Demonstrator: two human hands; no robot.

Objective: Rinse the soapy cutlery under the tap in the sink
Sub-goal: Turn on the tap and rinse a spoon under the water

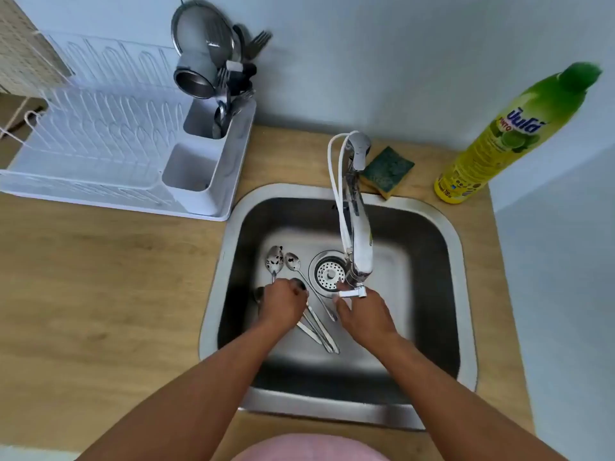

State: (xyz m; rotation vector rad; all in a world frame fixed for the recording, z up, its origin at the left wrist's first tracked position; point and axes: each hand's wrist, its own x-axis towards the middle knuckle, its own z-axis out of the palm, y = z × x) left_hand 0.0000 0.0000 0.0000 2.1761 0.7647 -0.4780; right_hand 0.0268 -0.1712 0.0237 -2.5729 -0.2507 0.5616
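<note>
Several soapy spoons (287,263) lie on the floor of the steel sink (456,247), left of the drain (327,271). My left hand (283,302) is down among them with its fingers curled over the spoon handles (317,331). My right hand (361,312) is at the tip of the chrome tap (357,227), fingers on the small white lever (351,293) at its spout. I see no water running.
A white dish rack (109,141) with a cutlery holder holding forks, a cup and a strainer stands at the back left. A green sponge (387,171) and a yellow dish soap bottle (499,141) sit behind the sink on the wooden counter (100,294).
</note>
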